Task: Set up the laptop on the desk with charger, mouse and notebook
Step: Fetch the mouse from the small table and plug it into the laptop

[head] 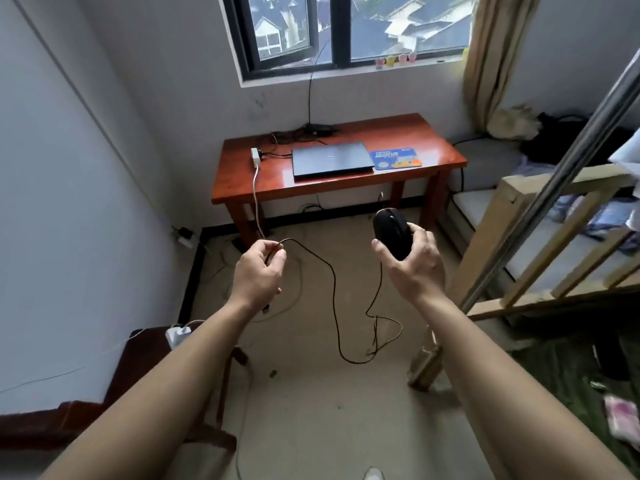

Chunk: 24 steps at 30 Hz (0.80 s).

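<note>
A red-brown desk [433,143] stands under the window, some way ahead of me. On it lies a dark laptop [332,160], lid shut, with a blue mouse pad [396,159] to its right and a white power strip [256,157] to its left. My right hand [412,259] grips a black wired mouse [393,232] in the air. My left hand [259,271] pinches the mouse's thin black cable [332,282], which hangs in a loop between my hands. No notebook shows.
A bed with a wooden rail [561,244] and a metal pole [554,188] fills the right side. Loose cables [221,265] lie on the floor by the left wall. A dark wooden stool with a white charger [178,336] is at lower left.
</note>
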Each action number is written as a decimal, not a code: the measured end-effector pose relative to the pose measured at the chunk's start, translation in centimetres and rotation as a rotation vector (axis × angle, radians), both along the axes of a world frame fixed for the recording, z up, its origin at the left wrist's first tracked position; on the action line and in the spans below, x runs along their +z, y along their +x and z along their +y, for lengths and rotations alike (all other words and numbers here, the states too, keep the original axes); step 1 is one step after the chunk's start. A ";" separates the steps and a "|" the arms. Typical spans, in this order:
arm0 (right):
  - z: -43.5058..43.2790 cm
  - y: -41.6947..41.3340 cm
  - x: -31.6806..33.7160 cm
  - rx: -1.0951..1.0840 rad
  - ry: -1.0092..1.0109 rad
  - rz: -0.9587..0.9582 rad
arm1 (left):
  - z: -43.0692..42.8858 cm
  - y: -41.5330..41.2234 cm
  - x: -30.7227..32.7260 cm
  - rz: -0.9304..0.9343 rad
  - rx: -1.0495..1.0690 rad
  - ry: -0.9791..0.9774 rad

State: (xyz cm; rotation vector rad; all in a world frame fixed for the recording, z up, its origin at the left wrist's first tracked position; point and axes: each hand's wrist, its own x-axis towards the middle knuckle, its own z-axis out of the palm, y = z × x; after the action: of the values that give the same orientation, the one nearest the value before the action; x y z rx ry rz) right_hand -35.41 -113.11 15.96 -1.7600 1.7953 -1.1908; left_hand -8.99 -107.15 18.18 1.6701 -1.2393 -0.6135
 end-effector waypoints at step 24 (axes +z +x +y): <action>-54.9 5.0 8.1 -0.173 -0.220 0.035 | -60.3 5.8 4.8 0.182 -0.201 -0.153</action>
State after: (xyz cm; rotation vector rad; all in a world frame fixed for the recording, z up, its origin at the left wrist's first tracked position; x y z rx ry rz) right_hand -30.40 -167.99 24.10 -1.7797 1.9329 -1.4857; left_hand -3.24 -167.44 23.01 1.3428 -1.2962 -0.7551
